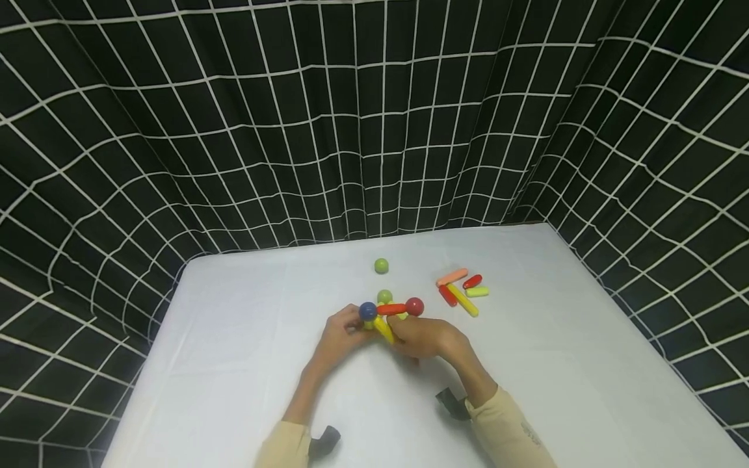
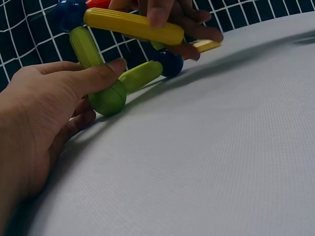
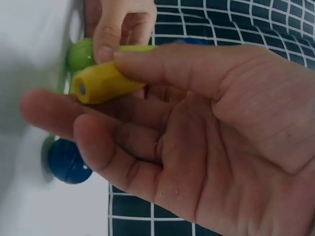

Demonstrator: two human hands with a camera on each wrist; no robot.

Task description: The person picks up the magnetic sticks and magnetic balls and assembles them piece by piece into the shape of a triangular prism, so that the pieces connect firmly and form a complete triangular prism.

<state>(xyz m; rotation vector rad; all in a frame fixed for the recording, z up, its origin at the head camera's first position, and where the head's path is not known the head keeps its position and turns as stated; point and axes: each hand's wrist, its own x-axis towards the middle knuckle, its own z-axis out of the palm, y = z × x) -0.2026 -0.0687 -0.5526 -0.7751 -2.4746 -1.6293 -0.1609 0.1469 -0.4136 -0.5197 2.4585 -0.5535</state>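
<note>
My left hand (image 1: pixel 339 335) grips an upright green rod (image 2: pixel 84 46) and the green ball (image 2: pixel 109 100) under it, on the table. A blue ball (image 1: pixel 368 311) tops that rod. From it, a red rod (image 1: pixel 391 309) runs to a red ball (image 1: pixel 415 306). With thumb and fingers, my right hand (image 1: pixel 424 338) pinches a yellow rod (image 2: pixel 133 25), whose far end meets or nearly meets the blue ball. A silvery dot shows in the rod's near end in the right wrist view. Low down, another green rod (image 2: pixel 142 76) joins a second blue ball (image 2: pixel 171 64). My right hand partly hides the structure.
A loose green ball (image 1: pixel 381 266) lies farther back on the white table (image 1: pixel 234 338). To the right are loose rods: salmon (image 1: pixel 452 277), yellow (image 1: pixel 466 303), light green (image 1: pixel 477 292) and two red. A dark gridded curtain (image 1: pixel 328 130) surrounds the table's back and sides.
</note>
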